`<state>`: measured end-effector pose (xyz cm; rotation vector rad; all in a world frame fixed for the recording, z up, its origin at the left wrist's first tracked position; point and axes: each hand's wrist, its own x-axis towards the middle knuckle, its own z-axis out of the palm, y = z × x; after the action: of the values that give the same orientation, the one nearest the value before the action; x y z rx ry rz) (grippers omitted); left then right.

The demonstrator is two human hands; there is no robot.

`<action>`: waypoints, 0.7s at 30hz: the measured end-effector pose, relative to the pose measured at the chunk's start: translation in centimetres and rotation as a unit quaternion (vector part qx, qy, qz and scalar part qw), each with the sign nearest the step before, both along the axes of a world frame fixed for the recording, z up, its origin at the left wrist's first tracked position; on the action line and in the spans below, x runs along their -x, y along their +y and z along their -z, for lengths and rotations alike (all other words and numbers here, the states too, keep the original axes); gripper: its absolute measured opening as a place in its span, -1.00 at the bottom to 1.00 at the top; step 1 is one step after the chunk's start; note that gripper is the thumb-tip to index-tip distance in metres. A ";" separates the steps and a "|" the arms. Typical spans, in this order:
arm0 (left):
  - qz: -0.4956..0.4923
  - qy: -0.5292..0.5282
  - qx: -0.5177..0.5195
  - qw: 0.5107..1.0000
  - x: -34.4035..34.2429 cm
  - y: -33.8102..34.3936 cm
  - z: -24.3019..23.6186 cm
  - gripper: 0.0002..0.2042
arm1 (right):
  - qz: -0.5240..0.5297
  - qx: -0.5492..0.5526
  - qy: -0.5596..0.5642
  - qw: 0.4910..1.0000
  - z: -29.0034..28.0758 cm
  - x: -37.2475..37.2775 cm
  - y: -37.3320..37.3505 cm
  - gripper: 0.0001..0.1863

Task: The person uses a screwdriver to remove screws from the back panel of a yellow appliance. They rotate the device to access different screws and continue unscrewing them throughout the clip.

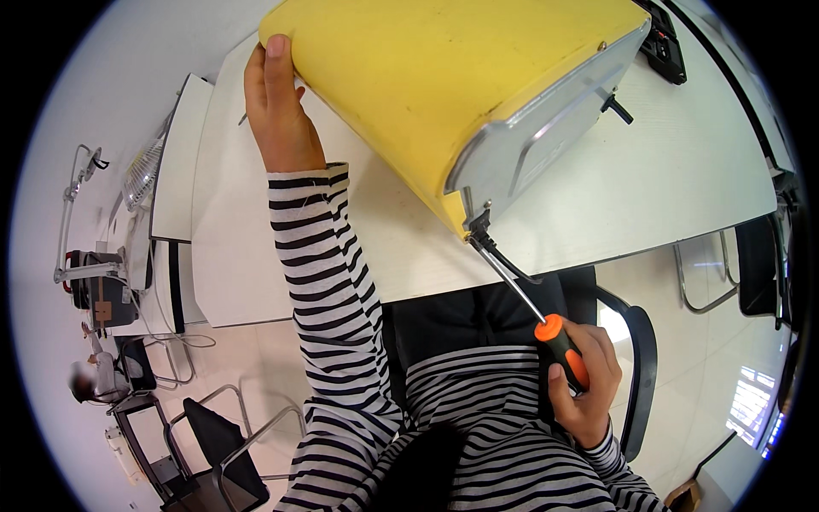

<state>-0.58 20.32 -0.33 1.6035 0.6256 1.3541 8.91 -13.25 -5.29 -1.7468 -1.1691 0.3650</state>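
A big yellow appliance casing with a grey end panel sits tilted on the white table. My left hand grips its far left edge, the fingertips on the yellow side and partly hidden. In my right hand is a screwdriver with an orange and black handle, fingers wrapped around it. Its shaft reaches up to the casing's near lower corner, where the tip meets a screw spot beside a black power cord. A black knob or lever sticks out from the grey panel.
An open black tool case lies at the table's far right. The white table ends close to my lap. Black chairs stand at left and right. A seated person, a lamp arm and a fan are at the far left.
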 end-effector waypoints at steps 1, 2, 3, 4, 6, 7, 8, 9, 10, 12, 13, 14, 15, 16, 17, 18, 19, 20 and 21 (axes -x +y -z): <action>0.000 0.000 0.001 1.000 0.0 0.0 0.0 -0.41 | -0.022 0.004 0.030 0.999 0.3 -0.3 -0.2 -0.62; 0.001 0.001 0.001 1.000 0.0 0.0 0.0 -0.41 | -0.044 0.008 0.061 0.997 0.7 -0.5 -0.2 -0.63; 0.001 0.002 0.001 1.000 0.0 0.0 0.0 -0.40 | -0.066 0.011 0.091 0.994 0.9 -0.7 -0.2 -0.64; 0.004 -0.001 0.004 1.000 0.0 0.1 0.1 -0.40 | -0.078 0.020 0.092 0.993 0.9 -1.0 -0.1 -0.63; 0.010 -0.007 0.010 1.000 -0.1 0.4 0.2 -0.39 | -0.067 0.040 0.171 0.982 1.5 -0.7 -0.3 -0.60; 0.006 -0.008 0.010 1.000 -0.1 0.3 0.2 -0.38 | -0.064 0.050 0.211 0.974 1.7 -0.5 -0.3 -0.59; 0.001 -0.009 0.010 1.000 -0.1 0.2 0.2 -0.38 | -0.064 0.032 0.166 0.983 1.6 -0.5 -0.1 -0.58; -0.004 -0.009 0.010 1.000 -0.1 0.2 0.2 -0.37 | -0.063 0.014 0.121 0.991 1.3 -0.5 0.1 -0.57; 0.001 -0.008 0.010 1.000 -0.1 0.2 0.2 -0.37 | -0.062 -0.003 0.075 0.995 1.2 -0.4 0.1 -0.55; 0.008 -0.006 0.011 1.000 0.0 0.3 0.1 -0.36 | -0.012 -0.009 -0.086 0.996 1.8 -0.4 -0.1 -0.56; 0.010 -0.005 0.012 1.000 0.1 0.3 0.1 -0.36 | 0.012 -0.012 -0.166 0.986 2.0 -0.4 -0.2 -0.57; 0.009 -0.005 0.013 1.000 0.1 0.3 0.1 -0.36 | 0.035 -0.008 -0.231 0.972 1.9 -0.4 -0.3 -0.57; 0.009 -0.005 0.013 1.000 0.1 0.3 0.1 -0.36 | 0.058 -0.003 -0.296 0.953 1.7 -0.4 -0.3 -0.57; 0.010 -0.005 0.012 1.000 0.1 0.3 0.1 -0.36 | 0.080 0.002 -0.360 0.930 1.5 -0.5 -0.4 -0.58; 0.013 -0.005 0.010 1.000 0.1 0.3 0.1 -0.37 | 0.092 -0.004 -0.364 0.927 1.4 -0.6 -0.4 -0.58; 0.016 -0.006 0.008 1.000 0.0 0.3 0.1 -0.37 | 0.103 -0.010 -0.368 0.924 1.3 -0.8 -0.3 -0.58; 0.016 -0.008 0.009 1.000 0.0 0.3 0.2 -0.37 | 0.115 -0.016 -0.372 0.921 1.2 -0.8 -0.2 -0.58; 0.015 -0.011 0.010 1.000 0.0 0.4 0.2 -0.37 | 0.121 -0.004 -0.338 0.933 1.0 -0.8 -0.2 -0.62; 0.015 -0.011 0.010 1.000 0.1 0.4 0.3 -0.37 | 0.112 -0.002 -0.277 0.954 0.6 -0.9 0.0 -0.64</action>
<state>-0.66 20.74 -0.59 1.5754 0.5982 1.3381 9.81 -13.27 -5.93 -2.0202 -1.3278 -0.2884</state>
